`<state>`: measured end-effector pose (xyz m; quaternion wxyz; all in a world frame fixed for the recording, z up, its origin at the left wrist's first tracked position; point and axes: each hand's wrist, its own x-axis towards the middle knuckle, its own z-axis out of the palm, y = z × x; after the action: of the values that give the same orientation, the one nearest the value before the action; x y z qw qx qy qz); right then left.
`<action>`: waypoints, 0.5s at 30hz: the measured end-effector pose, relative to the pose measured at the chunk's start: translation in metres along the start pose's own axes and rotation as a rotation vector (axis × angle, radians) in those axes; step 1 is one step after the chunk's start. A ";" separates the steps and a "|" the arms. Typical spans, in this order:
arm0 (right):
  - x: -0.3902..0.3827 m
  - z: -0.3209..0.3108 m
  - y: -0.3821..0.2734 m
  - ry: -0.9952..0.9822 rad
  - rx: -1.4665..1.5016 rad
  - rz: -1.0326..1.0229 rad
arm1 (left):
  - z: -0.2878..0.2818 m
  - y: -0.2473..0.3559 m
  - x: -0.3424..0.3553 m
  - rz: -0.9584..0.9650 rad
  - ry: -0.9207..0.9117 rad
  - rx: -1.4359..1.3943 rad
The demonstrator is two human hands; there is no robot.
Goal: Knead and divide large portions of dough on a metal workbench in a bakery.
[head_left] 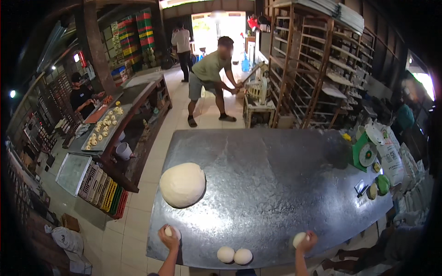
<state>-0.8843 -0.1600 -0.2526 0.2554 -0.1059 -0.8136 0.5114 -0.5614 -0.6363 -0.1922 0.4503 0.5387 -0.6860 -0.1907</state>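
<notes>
My left hand (pixel 166 239) curls round a small pale dough ball (pixel 175 232) near the table's left front corner. Off to the right, my right hand (pixel 309 242) is wrapped over another dough ball (pixel 299 239), whose left side shows. Between my arms, at the front edge, two smooth dough balls, a left one (pixel 225 254) and a right one (pixel 243 256), lie touching. A big rounded mass of dough (pixel 183 185) rests just beyond my left hand. All of it is on a dark, shiny metal-topped table (pixel 258 184).
A green dial scale (pixel 363 154) stands at the table's right, with a green bundle (pixel 382 184) nearby. Beyond the table a person (pixel 209 69) bends at a machine (pixel 260 94) beside tall racks (pixel 313 69). Left, shaped dough pieces (pixel 103 129) cover a bench above stacked crates (pixel 103 191).
</notes>
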 end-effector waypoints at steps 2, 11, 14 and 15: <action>-0.031 0.030 -0.062 -0.076 -0.317 -0.152 | 0.005 0.027 -0.013 0.025 -0.049 0.064; -0.104 -0.051 -0.124 -0.714 0.069 -0.331 | -0.065 0.053 -0.066 0.144 -0.407 -0.072; -0.060 -0.048 -0.083 -0.760 0.086 -0.332 | -0.075 -0.002 -0.031 0.347 -0.604 0.027; -0.051 -0.037 -0.075 -0.679 0.066 -0.251 | -0.053 0.000 -0.023 0.295 -0.496 -0.054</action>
<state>-0.8154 -0.1872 -0.1892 0.0348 0.1788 -0.8418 0.5081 -0.5175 -0.6040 -0.1743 0.3058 0.3578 -0.8409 -0.2673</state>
